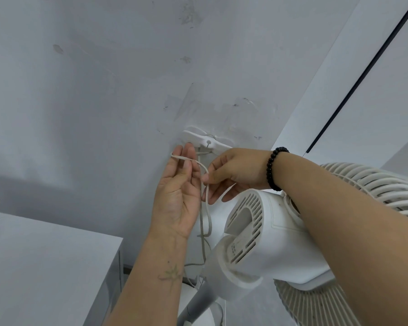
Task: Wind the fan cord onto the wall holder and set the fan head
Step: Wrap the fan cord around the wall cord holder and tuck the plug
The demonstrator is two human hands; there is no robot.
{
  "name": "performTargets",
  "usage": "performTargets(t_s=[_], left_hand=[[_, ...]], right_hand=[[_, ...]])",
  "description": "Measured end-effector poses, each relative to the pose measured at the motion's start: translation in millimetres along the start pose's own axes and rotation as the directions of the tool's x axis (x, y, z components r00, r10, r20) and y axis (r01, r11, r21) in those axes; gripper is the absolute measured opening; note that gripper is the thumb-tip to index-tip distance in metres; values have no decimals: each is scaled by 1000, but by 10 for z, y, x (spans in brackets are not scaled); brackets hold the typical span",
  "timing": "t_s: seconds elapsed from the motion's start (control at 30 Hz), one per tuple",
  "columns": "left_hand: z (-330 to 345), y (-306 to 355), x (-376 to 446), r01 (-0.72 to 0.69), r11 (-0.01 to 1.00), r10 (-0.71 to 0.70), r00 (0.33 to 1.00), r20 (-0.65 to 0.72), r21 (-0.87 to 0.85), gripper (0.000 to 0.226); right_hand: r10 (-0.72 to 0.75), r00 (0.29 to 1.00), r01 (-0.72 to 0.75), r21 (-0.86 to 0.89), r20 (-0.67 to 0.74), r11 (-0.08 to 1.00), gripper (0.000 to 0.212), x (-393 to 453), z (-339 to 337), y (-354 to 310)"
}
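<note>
2 hands worked just below the wall holder (pixel 207 142): left hand (pixel 179 191) had the cord (pixel 204 170) looped over loosely extended fingers, right hand (pixel 236 171) pinched it beside.

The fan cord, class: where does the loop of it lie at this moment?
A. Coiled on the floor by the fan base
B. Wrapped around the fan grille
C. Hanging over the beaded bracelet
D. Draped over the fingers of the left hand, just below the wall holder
D: the loop of the fan cord runs across the left hand fingers, just under the wall holder, while the right hand pinches it.
</note>
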State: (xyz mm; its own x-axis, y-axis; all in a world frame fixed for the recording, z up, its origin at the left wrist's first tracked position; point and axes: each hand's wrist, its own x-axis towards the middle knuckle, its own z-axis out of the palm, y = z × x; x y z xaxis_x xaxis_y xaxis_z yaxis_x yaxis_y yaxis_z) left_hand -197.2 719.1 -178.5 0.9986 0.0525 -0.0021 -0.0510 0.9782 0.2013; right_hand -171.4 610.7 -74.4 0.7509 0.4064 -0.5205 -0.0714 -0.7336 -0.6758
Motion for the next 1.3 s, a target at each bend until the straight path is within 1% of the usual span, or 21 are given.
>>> performTargets(t_s=[0.07,0.1,0.17,0.23,0.3,0.4,0.47,0.53,0.6,0.67,0.73,0.83,0.93,1.03,1.1,1.17,1.3], left_hand=[[1,-6,12,-19,1000,19,999,-27,19,42],[6,-12,10,-25,999,27,999,-29,46,40],[22,-21,3,-32,992,35,999,-27,121,37],[45,-9,-9,-40,981,47,998,-32,192,31],[62,9,-15,-48,970,57,998,-33,238,25],[76,9,-17,-59,961,73,996,-42,268,27],[98,5,-25,-58,966,68,997,-34,252,26],[130,22,-32,-51,979,56,998,-22,199,23],[159,43,-42,-60,985,61,998,-1,159,26],[179,54,-58,-75,984,73,997,19,160,28],[192,67,-70,-85,978,78,996,42,190,26],[198,102,-61,-104,965,91,994,63,240,25],[208,117,-49,-127,946,94,988,122,297,33],[207,147,-51,-115,929,43,978,206,352,46],[206,190,-57,-94,933,11,972,233,348,47],[206,219,-58,-85,940,9,975,224,330,45],[178,243,-46,-105,941,60,987,148,323,51]], right_hand=[[18,1000,-17,142,-5,990,17,-18,6,-16],[26,999,-18,212,-32,977,19,-26,2,-25],[18,990,16,246,-137,969,24,-26,-38,-23],[-13,972,60,196,-236,979,30,-4,-74,-10],[-42,953,81,119,-301,990,35,14,-82,-3],[-75,917,86,10,-392,996,38,20,-66,-1],[-108,871,84,-71,-479,994,38,17,-77,-11],[-155,811,92,-138,-564,986,36,12,-96,-16],[-197,751,125,-158,-630,980,33,12,-112,-12],[-223,701,154,-161,-678,975,32,13,-123,-8],[-229,671,161,-164,-705,973,30,16,-129,-6],[-209,664,147,-149,-718,978,29,19,-124,-8],[-180,658,131,-123,-731,984,27,11,-124,-9],[-167,659,105,-131,-733,986,27,0,-130,-16],[-154,667,89,-128,-729,988,27,-2,-128,-19],[-142,668,78,-121,-731,990,27,-5,-127,-23],[-130,663,70,-111,-737,991,29,-9,-132,-25]])
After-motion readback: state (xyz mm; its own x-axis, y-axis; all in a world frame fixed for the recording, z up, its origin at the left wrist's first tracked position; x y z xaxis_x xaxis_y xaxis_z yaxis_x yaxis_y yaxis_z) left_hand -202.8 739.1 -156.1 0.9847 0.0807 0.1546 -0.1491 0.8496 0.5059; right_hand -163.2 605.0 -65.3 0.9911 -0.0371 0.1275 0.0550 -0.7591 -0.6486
